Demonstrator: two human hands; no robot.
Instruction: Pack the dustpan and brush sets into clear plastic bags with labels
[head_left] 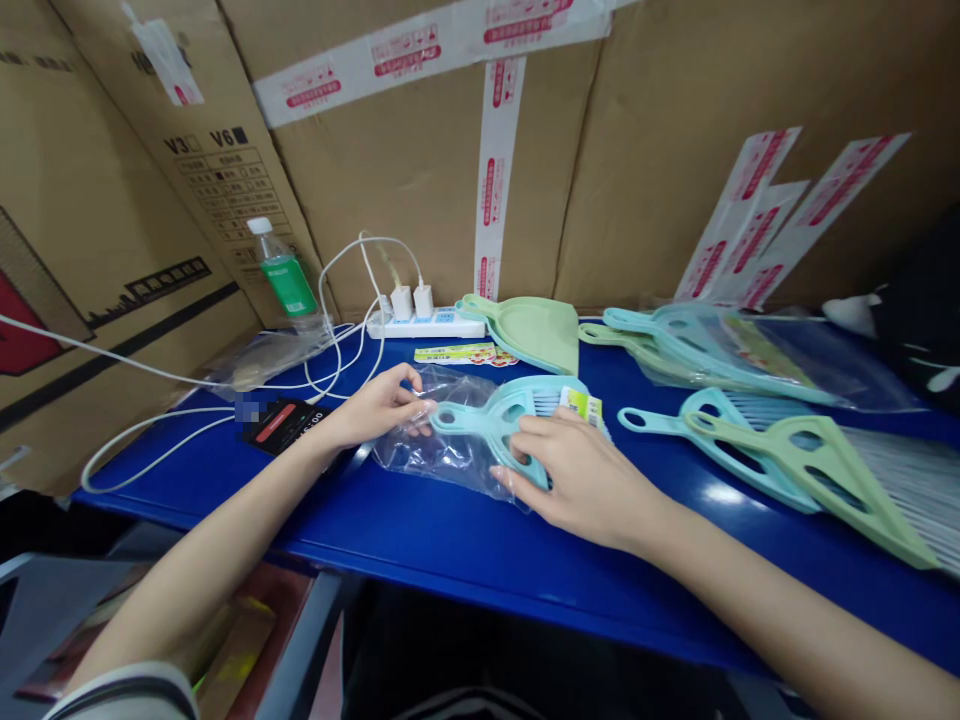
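Note:
A light blue hand brush (495, 425) with pale bristles lies together with a matching dustpan (551, 382) at the table's middle, a yellow-green label card (583, 406) at its wide end. Its handle end is inside or over a clear plastic bag (450, 462); which is hard to tell. My left hand (382, 405) pinches the bag's film beside the handle's tip. Over the brush head, my right hand (581, 475) grips the set with its fingers curled on the near side. The palm hides part of the bristles and card.
Green and blue dustpans (536, 330) lie behind, with label strips (454, 354) nearby. Bagged sets (720, 345) and loose blue and green brushes (810, 455) lie right. A power strip (435, 323), white cables, a phone (285, 425) and a bottle (285, 275) are left. Cardboard (420, 170) walls the back.

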